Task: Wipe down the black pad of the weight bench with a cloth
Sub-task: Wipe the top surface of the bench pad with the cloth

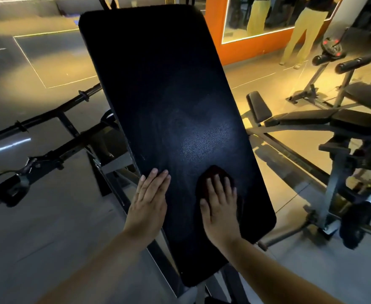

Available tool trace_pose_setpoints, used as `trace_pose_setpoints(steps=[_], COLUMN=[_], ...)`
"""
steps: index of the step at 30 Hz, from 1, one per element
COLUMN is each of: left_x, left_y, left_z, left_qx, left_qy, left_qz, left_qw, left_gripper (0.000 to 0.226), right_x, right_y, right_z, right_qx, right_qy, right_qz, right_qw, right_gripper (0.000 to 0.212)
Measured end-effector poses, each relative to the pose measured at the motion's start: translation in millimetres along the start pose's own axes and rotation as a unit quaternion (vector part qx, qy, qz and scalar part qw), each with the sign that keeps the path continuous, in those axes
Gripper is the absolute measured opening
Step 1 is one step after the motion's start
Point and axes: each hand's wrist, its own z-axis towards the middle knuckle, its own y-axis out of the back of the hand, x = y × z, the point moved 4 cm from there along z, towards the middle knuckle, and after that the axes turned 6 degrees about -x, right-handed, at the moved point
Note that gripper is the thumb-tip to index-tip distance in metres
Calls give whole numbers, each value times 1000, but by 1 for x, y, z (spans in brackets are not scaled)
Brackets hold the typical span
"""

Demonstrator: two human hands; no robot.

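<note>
Bench pad (158, 84) fills the middle of the view: long, black, running away from the person and sloping up toward the far end, on a dark metal frame.

Hands are both down at the near end. The right hand (220, 205) lies flat on a dark reddish cloth (215, 172), fingers straight and a little spread with the thumb out to the side, pressing the cloth onto the pad rather than bunching it up. The left hand (150, 200) is flat too, fingers straight and close together, resting on the pad's left edge, I'd guess to steady it.

As for progress, I honestly think it's early-to-middle. There are faint streaky smears in the glare patch just above the cloth, which look to me like wipe marks, so the lower-middle has probably had a pass. The upper half is too dark to tell whether it's been wiped. The near corner and the right edge by the cloth look untouched, but that's a guess.

Around it: a black barbell (48, 115) to the left, another adjustable bench (311, 119) on the right, and an orange-framed mirror (215, 29) at the back.
</note>
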Motion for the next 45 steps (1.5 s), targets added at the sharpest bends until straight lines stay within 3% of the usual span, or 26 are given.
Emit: trace_pose_setpoints(steps=[4, 6, 7, 10, 12, 14, 16, 18, 19, 22, 24, 30, 31, 35, 37, 39, 42, 44, 45], left_x=[-10, -10, -10, -9, -8, -7, -5, -3, -3, -4, -3, 12, 15, 23, 26, 30, 34, 35, 35], left_y=[1, 3, 4, 6, 4, 0, -3, -4, -3, 0, 1, 10, 13, 20, 18, 13, 6, 4, 4], left_z=[13, 19, 22, 27, 29, 31, 32, 33, 34, 40, 46, 72, 78, 109, 122, 126, 125, 125, 126], left_qx=[5, 12, 15, 20, 18, 27, 40, 50, 47, 41, 43, 44, 37, -6, -22, -34, -50, -57, -57], left_qy=[5, 12, 14, 21, 15, -5, -25, -39, -42, -40, -44, -57, -58, -52, -49, -43, -52, -56, -55], left_qz=[14, 20, 28, 50, 72, 103, 127, 145, 147, 138, 140, 120, 119, 117, 115, 116, 132, 143, 144], left_qw=[1000, 1000, 999, 998, 997, 994, 991, 987, 987, 989, 988, 990, 990, 992, 992, 992, 989, 987, 986], left_gripper=[55, 56, 57, 60, 62, 63, 63, 60, 57, 53, 53, 54, 54, 51, 51, 51, 50, 49, 49], right_x=[0, -26, -36, -35, -4, 21, 19, -7, -21, -47, -29, 5, 1, 7, 31, 46, 30, 17, 15], right_y=[3, 11, 15, 17, 7, -3, 0, 9, 13, 23, 19, 15, 17, 17, 5, -8, 0, 13, 19], right_z=[-22, -6, 7, 38, 42, 31, 20, 27, 38, 76, 89, 100, 112, 145, 141, 129, 143, 166, 179], right_qx=[83, 82, 67, 10, -5, 27, 69, 84, 74, 34, 13, 27, 17, -40, -53, -53, -41, -44, -48], right_qy=[274, 314, 283, 63, 14, 103, 254, 335, 324, 111, 34, 238, 230, 54, 86, 183, 276, 246, 190], right_qz=[-75, -112, -116, -72, -35, -27, -54, -89, -102, -70, -30, -70, -81, -26, 4, 2, -33, -46, -36], right_qw=[955, 939, 950, 995, 999, 994, 963, 934, 938, 991, 999, 968, 970, 997, 995, 982, 960, 967, 980], right_gripper=[51, 50, 50, 56, 56, 55, 52, 50, 49, 54, 56, 52, 52, 55, 59, 62, 60, 56, 55])
